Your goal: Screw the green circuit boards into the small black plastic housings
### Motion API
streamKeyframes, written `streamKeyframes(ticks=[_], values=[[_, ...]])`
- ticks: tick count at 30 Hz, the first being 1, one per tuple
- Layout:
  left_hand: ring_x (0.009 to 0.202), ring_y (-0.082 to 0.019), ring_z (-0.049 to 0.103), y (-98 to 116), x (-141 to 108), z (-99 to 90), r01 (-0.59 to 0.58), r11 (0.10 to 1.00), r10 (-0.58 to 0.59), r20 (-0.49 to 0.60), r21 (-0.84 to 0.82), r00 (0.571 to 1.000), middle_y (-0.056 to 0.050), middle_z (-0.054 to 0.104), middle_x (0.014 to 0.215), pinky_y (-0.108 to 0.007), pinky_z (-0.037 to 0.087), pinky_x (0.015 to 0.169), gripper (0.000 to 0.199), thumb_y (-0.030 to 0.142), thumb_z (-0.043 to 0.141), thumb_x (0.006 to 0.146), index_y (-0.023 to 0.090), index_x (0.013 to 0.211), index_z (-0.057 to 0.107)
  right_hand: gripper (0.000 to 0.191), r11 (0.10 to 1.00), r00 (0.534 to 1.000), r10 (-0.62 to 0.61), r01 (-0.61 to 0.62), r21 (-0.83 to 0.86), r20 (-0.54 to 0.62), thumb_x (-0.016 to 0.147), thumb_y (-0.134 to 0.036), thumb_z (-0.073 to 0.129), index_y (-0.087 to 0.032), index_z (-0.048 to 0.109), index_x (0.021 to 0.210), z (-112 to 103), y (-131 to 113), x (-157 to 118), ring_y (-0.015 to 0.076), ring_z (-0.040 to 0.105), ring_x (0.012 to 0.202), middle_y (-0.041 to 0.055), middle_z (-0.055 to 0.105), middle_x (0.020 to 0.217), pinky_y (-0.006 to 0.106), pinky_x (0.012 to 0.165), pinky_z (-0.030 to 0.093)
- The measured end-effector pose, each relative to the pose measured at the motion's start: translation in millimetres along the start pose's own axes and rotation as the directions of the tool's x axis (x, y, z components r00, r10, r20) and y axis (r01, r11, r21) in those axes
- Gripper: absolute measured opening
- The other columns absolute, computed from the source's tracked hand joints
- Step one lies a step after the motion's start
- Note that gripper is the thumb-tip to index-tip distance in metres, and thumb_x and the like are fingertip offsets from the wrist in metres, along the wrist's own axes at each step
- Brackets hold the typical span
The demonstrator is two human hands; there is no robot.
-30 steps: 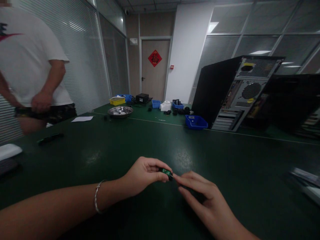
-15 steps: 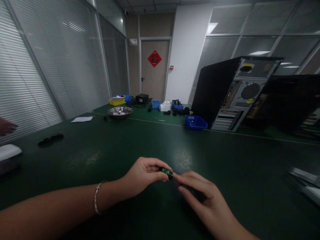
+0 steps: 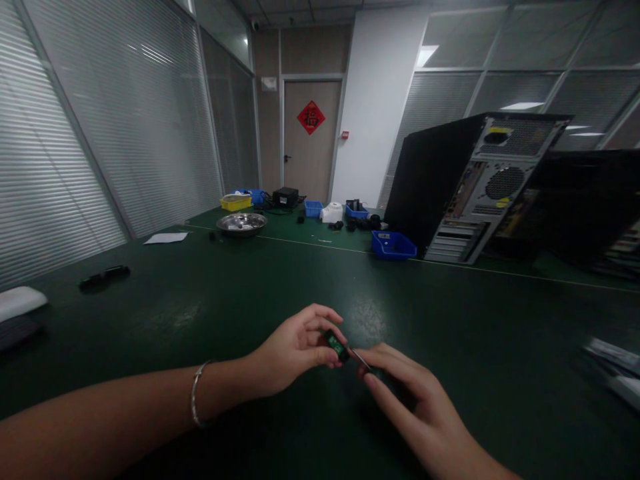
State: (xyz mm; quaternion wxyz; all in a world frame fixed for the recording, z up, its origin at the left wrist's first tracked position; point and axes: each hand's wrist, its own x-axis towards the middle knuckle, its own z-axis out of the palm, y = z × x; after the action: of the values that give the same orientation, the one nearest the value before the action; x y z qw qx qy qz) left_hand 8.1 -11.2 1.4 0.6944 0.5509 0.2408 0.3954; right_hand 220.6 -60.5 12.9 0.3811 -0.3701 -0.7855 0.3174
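Note:
My left hand (image 3: 300, 343) pinches a small black-edged part with a green circuit board (image 3: 336, 343) between thumb and fingers, over the middle of the green table. The board's face is turned up toward me. In my right hand (image 3: 417, 393), the thumb and index finger grip a thin metal tool (image 3: 361, 360). Its tip reaches the right end of the board; whether it touches is too small to tell. Most of the tool's handle is hidden in the right hand.
A green table (image 3: 240, 287) spans the view. Toward the back stand a metal bowl (image 3: 241, 225), a blue bin (image 3: 393, 246), a yellow basket (image 3: 235, 203) and a tilted computer tower (image 3: 450, 187). Dark parts (image 3: 105, 278) and a white object (image 3: 21, 303) lie left; blurred metallic items (image 3: 613, 363) lie right.
The circuit board has turned in my left hand, and its fingers have lifted and spread. My right hand has drawn slightly back, showing the thin tool. Another person's hand at the left edge is gone.

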Motion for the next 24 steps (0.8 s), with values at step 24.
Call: streamKeyframes(ticks=[24], values=[[0.107,-0.022,0.057,3.7,-4.2,0.7,-0.073,0.942,0.053,0.07,0.328,0.996,-0.012,0.051,0.121,-0.038,0.046,0.094,0.035,0.024,0.06,0.089,0.017,0.123,0.061,0.031,0.999,1.0,-0.005,0.005,0.045,0.01,0.093,-0.015,0.052,-0.027,0.062,0.12,1.9,-1.4,1.9,0.0177,0.064,0.098,0.0052,0.067,0.107,0.028,0.086,0.051]])
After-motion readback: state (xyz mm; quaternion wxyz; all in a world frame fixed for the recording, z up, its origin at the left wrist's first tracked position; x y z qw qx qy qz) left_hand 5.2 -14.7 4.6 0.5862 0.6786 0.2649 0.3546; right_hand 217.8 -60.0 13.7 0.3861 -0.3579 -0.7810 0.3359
